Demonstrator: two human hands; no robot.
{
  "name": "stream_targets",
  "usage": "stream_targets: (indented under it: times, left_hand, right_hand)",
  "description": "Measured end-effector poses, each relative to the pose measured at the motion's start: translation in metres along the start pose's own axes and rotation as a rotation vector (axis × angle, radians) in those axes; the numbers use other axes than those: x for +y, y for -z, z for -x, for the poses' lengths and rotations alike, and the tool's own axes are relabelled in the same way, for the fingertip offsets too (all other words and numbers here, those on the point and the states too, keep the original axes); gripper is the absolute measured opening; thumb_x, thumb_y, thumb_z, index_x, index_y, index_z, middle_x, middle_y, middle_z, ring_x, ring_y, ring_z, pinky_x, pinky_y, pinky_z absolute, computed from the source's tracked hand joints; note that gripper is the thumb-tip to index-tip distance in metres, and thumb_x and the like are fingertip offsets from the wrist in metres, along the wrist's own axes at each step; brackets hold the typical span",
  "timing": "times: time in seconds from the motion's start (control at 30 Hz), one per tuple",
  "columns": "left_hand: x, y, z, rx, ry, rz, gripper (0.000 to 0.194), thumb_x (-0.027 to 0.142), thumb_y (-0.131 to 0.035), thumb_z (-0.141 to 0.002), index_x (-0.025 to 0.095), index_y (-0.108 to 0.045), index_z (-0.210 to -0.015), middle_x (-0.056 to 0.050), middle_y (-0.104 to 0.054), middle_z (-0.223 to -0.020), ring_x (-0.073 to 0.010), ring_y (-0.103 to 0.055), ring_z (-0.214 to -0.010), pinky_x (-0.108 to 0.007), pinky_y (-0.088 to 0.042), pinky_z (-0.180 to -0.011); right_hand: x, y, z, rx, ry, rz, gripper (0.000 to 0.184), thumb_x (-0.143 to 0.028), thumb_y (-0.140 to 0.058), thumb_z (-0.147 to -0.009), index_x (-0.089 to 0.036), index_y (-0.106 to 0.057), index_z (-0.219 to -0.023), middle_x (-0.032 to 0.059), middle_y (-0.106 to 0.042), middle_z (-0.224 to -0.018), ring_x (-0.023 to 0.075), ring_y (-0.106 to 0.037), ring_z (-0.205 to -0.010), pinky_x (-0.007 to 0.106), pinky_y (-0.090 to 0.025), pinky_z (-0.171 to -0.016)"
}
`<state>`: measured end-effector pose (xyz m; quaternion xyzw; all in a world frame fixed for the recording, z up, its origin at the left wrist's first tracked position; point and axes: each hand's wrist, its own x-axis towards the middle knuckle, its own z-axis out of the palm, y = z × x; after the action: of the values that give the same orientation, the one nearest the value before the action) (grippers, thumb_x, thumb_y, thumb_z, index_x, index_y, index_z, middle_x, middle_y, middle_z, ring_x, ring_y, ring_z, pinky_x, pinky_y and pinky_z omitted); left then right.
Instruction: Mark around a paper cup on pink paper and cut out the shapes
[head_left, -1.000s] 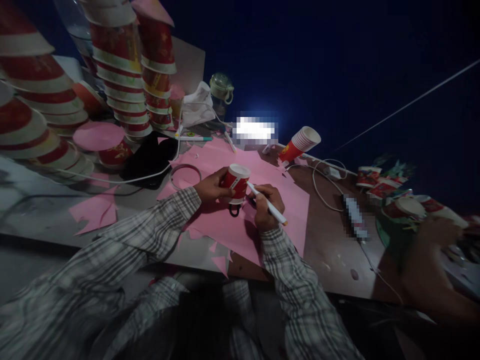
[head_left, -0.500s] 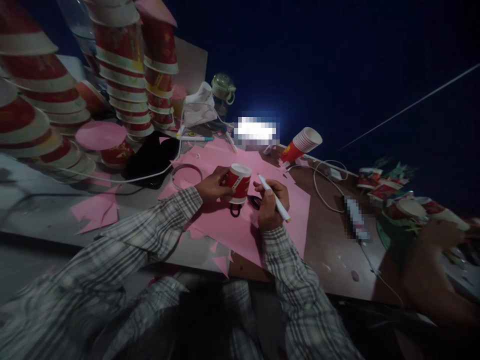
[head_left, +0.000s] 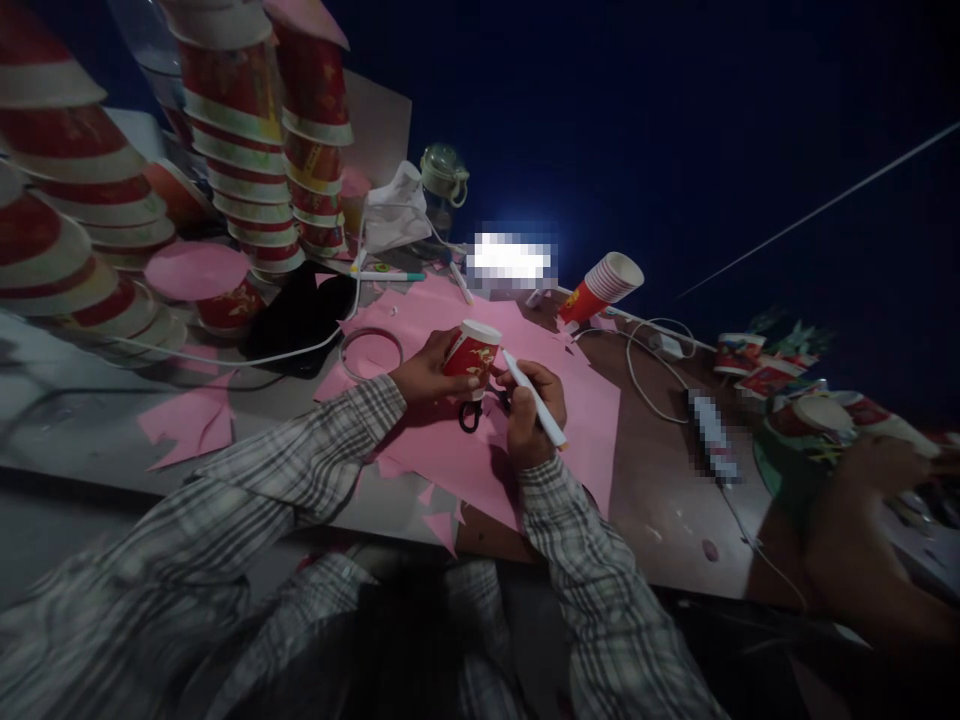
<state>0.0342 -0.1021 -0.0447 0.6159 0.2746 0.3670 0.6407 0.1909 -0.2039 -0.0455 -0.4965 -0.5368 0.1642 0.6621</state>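
My left hand (head_left: 430,375) is closed round a red paper cup (head_left: 472,355) with a white rim, tilted a little. In my right hand (head_left: 534,410) is a white marker pen (head_left: 536,398), its tip up by the cup's right side; whether it touches the cup I cannot tell. Both hands are above a large pink paper sheet (head_left: 574,440). Below the cup lie scissors, with one black handle loop (head_left: 470,415) showing; the rest is mostly hidden by the cup and my right hand.
Tall stacks of paper cups (head_left: 240,150) stand at the left, near a black pouch-like object (head_left: 296,315). A tape ring (head_left: 371,353) lies left of my hands. Tilted nested cups (head_left: 604,285), a white cable (head_left: 637,375) and another person's arm (head_left: 862,540) are to the right.
My left hand has turned the cup, so a gold pattern now faces me instead of a pale strip. My right hand has moved left, bringing the marker closer to the cup.
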Motion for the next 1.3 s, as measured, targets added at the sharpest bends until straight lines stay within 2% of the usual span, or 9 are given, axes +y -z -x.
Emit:
stream_targets:
  times: [0.07, 0.13, 0.3, 0.4, 0.53, 0.73, 0.97, 1.17, 1.3]
  left_hand:
    - [0.001, 0.002, -0.001, 0.059, -0.032, -0.153, 0.073, 0.04, -0.096, -0.057, 0.018, -0.069, -0.121, -0.013, -0.062, -0.123, -0.0375, -0.054, -0.13, -0.055, -0.044, -0.114]
    - [0.001, 0.004, -0.002, 0.048, -0.028, -0.177, 0.07, 0.038, -0.095, -0.057, 0.016, -0.07, -0.119, -0.013, -0.063, -0.12, -0.0375, -0.056, -0.126, -0.056, -0.046, -0.112]
    - [-0.001, 0.003, -0.002, -0.022, 0.054, 0.057, 0.067, 0.039, -0.087, -0.07, 0.016, -0.061, -0.127, -0.014, -0.068, -0.122, -0.0314, -0.065, -0.115, -0.054, -0.052, -0.104]
    - [-0.004, 0.003, -0.003, 0.0, 0.079, 0.119, 0.068, 0.036, -0.089, -0.068, 0.015, -0.06, -0.125, -0.013, -0.069, -0.123, -0.0297, -0.066, -0.117, -0.053, -0.05, -0.107]
    - [-0.005, 0.005, -0.005, -0.032, 0.079, 0.196, 0.071, 0.031, -0.092, -0.064, 0.015, -0.059, -0.125, -0.013, -0.07, -0.123, -0.0301, -0.067, -0.118, -0.053, -0.05, -0.107]
    - [-0.001, 0.002, -0.001, -0.017, 0.124, 0.207, 0.074, 0.03, -0.092, -0.065, 0.017, -0.057, -0.128, -0.014, -0.067, -0.13, -0.0306, -0.064, -0.122, -0.054, -0.05, -0.109]
    - [-0.001, 0.003, -0.002, -0.128, 0.077, 0.242, 0.074, 0.025, -0.092, -0.062, 0.017, -0.058, -0.127, -0.009, -0.068, -0.118, -0.0274, -0.066, -0.112, -0.05, -0.052, -0.104]
    - [-0.008, 0.01, -0.007, -0.085, 0.069, 0.109, 0.071, 0.023, -0.087, -0.061, 0.017, -0.061, -0.126, -0.01, -0.067, -0.118, -0.0308, -0.062, -0.12, -0.05, -0.05, -0.108]
    - [-0.008, 0.013, -0.008, -0.052, 0.081, 0.062, 0.071, 0.021, -0.082, -0.062, 0.016, -0.058, -0.129, -0.013, -0.066, -0.125, -0.0318, -0.062, -0.121, -0.054, -0.049, -0.109]
  right_hand:
    - [-0.003, 0.0, 0.0, -0.036, 0.055, 0.043, 0.035, -0.051, -0.057, -0.098, -0.023, -0.063, -0.118, 0.0065, -0.067, -0.097, 0.0224, -0.071, -0.09, 0.044, -0.063, -0.085]
    - [-0.006, 0.001, 0.0, -0.05, 0.106, 0.072, 0.033, -0.05, -0.058, -0.098, -0.023, -0.064, -0.116, 0.006, -0.067, -0.096, 0.0221, -0.072, -0.088, 0.041, -0.063, -0.08]
    - [-0.007, 0.004, -0.004, -0.03, 0.134, 0.085, 0.026, -0.042, -0.059, -0.099, -0.023, -0.066, -0.115, 0.0051, -0.068, -0.094, 0.0205, -0.072, -0.084, 0.036, -0.062, -0.074]
    - [-0.007, 0.006, -0.006, -0.066, 0.172, 0.115, 0.023, -0.039, -0.059, -0.098, -0.023, -0.067, -0.113, 0.0056, -0.069, -0.095, 0.0196, -0.071, -0.082, 0.036, -0.061, -0.072]
    - [-0.009, 0.005, -0.008, -0.127, 0.266, 0.196, 0.023, -0.036, -0.058, -0.098, -0.022, -0.068, -0.112, 0.0077, -0.07, -0.097, 0.0211, -0.071, -0.086, 0.037, -0.061, -0.073]
    - [-0.007, 0.003, -0.01, -0.155, 0.356, 0.189, 0.022, -0.027, -0.06, -0.097, -0.025, -0.069, -0.116, 0.0068, -0.072, -0.102, 0.0217, -0.072, -0.094, 0.039, -0.062, -0.078]
    - [-0.006, 0.004, -0.011, -0.153, 0.328, 0.188, 0.024, -0.026, -0.061, -0.096, -0.025, -0.071, -0.118, 0.0071, -0.073, -0.105, 0.0216, -0.071, -0.094, 0.039, -0.061, -0.079]
    - [-0.007, 0.005, -0.01, -0.15, 0.298, 0.19, 0.023, -0.032, -0.059, -0.097, -0.023, -0.071, -0.114, 0.0077, -0.073, -0.101, 0.0222, -0.071, -0.09, 0.04, -0.061, -0.077]
    - [-0.006, 0.008, -0.009, -0.118, 0.203, 0.2, 0.024, -0.039, -0.057, -0.097, -0.022, -0.07, -0.109, 0.0067, -0.071, -0.093, 0.0203, -0.071, -0.081, 0.037, -0.061, -0.07]
